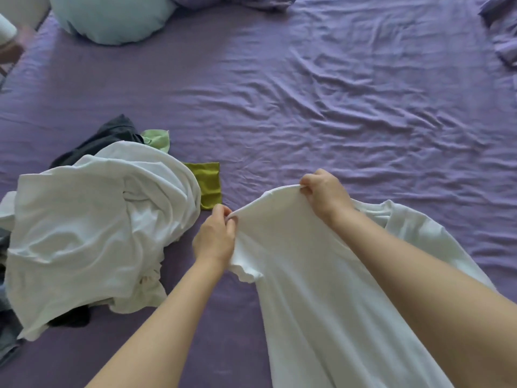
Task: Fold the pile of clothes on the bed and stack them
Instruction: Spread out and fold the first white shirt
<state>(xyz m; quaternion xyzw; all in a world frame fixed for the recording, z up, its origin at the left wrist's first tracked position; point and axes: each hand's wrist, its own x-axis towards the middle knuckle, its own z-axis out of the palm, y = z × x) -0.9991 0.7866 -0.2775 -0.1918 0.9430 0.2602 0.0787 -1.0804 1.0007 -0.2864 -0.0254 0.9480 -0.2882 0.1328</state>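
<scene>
Your white shirt hangs stretched and lifted at its top edge, trailing onto the purple bed. The crumpled pile, mostly white, perhaps several garments, lies left.

Between our hands we see a plain white shirt. Left of them, the pile is white, dark grey, pale and olive green. Beyond, the sheet is purple.

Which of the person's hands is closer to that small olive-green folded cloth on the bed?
The left hand, just right of the olive-green folded cloth and nearer the camera. The right hand is farther right. Both pinch the white shirt.
</scene>
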